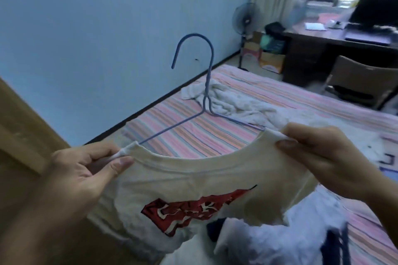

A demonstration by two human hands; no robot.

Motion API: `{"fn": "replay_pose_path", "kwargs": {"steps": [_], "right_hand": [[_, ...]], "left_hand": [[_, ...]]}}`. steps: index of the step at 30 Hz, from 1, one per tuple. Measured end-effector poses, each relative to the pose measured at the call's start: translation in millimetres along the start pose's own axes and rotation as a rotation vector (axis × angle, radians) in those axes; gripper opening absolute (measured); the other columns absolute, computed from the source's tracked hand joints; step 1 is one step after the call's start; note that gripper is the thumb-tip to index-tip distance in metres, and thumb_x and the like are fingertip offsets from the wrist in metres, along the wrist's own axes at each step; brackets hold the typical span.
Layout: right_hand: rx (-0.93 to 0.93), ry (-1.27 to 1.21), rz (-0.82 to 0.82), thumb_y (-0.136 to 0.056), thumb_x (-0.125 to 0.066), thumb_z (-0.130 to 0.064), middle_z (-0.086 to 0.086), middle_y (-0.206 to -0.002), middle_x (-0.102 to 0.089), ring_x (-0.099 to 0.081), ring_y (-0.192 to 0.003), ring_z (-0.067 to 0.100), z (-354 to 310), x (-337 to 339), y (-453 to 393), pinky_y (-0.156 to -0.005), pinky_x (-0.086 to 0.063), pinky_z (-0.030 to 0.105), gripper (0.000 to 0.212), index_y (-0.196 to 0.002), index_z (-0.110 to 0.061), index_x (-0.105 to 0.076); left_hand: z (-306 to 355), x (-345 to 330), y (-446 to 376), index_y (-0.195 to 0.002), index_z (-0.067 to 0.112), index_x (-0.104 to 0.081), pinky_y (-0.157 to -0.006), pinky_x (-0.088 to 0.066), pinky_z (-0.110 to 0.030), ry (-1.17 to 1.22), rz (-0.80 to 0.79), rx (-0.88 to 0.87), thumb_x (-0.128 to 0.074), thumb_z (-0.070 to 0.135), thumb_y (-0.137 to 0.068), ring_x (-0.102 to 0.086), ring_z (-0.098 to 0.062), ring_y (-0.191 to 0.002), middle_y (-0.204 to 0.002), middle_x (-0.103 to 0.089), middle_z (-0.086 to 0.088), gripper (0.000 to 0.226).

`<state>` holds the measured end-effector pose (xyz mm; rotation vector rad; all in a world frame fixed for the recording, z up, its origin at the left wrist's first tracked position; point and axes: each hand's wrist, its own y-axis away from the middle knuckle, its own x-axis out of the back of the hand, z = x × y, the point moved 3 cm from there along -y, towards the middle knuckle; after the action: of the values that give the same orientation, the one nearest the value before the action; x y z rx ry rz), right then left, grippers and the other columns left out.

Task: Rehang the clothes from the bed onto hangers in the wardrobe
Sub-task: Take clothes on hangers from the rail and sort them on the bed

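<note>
Striped pink bed sheet [215, 135] below a pale blue wall. Left hand [86, 172] pinches the ribbed collar of a cream cotton T-shirt [193, 183]. A blue wire hanger [206, 84], hook upright, enters the neckline. Right hand [318, 153] pinches the opposite collar edge, apparently also gripping the hanger arm.

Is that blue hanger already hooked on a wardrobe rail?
No, the blue wire hanger has its hook free in the air, above the striped bed.

Cream T-shirt [185, 180] stretched over upright blue hanger [205, 84]
</note>
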<state>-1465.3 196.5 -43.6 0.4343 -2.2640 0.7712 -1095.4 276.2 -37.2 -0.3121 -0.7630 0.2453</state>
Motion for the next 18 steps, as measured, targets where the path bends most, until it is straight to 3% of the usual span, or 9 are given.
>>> {"fn": "replay_pose_path", "kwargs": {"steps": [3,5,9,13,18], "right_hand": [[-0.102,0.045,0.042,-0.097,-0.052,-0.028,0.001,-0.063,-0.050,-0.053,-0.056,0.020,0.2,14.9,39.8,-0.053,-0.041,0.035,0.025,-0.079,-0.011,-0.059],[-0.189,0.055,0.060,-0.099,-0.049,-0.034,0.003,-0.065,-0.054,-0.057,-0.061,0.022,3.8,22.6,64.3,-0.056,-0.043,0.041,0.033,-0.084,-0.007,-0.061],[-0.352,0.133,0.099,-0.097,-0.047,-0.040,0.002,-0.068,-0.056,-0.058,-0.065,0.021,9.7,30.8,109.6,-0.061,-0.045,0.043,0.035,-0.081,-0.012,-0.059],[-0.532,0.208,0.137,-0.094,-0.052,-0.035,-0.004,-0.061,-0.050,-0.052,-0.057,0.011,25.6,36.8,155.4,-0.058,-0.041,0.033,0.029,-0.070,-0.019,-0.049],[-0.719,0.208,0.156,-0.093,-0.049,-0.045,-0.009,-0.064,-0.055,-0.054,-0.061,0.008,77.7,34.9,202.8,-0.062,-0.042,0.030,0.031,-0.070,-0.024,-0.049]], "left_hand": [[6.1,-25.6,-12.1,-0.086,0.024,-0.072,-0.049,-0.041,-0.031,0.052,-0.117,-0.069,-0.071,0.047,-0.079,-0.061,-0.020,-0.061,-0.062,-0.064,0.001,0.024],[8.9,-46.7,-21.6,-0.081,0.018,-0.071,-0.050,-0.038,-0.037,0.094,-0.195,-0.097,-0.076,0.046,-0.080,-0.057,-0.030,-0.061,-0.061,-0.061,-0.008,0.029],[15.9,-101.3,-40.1,-0.078,0.011,-0.072,-0.048,-0.044,-0.039,0.179,-0.380,-0.154,-0.072,0.045,-0.084,-0.060,-0.036,-0.062,-0.065,-0.063,-0.015,0.035],[26.3,-167.4,-50.5,-0.072,0.015,-0.071,-0.048,-0.035,-0.025,0.264,-0.577,-0.157,-0.070,0.029,-0.087,-0.056,-0.020,-0.053,-0.060,-0.060,-0.012,0.021],[34.1,-261.9,-64.9,-0.063,0.025,-0.067,-0.053,-0.036,-0.019,0.288,-0.768,-0.184,-0.071,0.036,-0.086,-0.054,0.001,-0.055,-0.057,-0.059,0.009,0.027]]}}
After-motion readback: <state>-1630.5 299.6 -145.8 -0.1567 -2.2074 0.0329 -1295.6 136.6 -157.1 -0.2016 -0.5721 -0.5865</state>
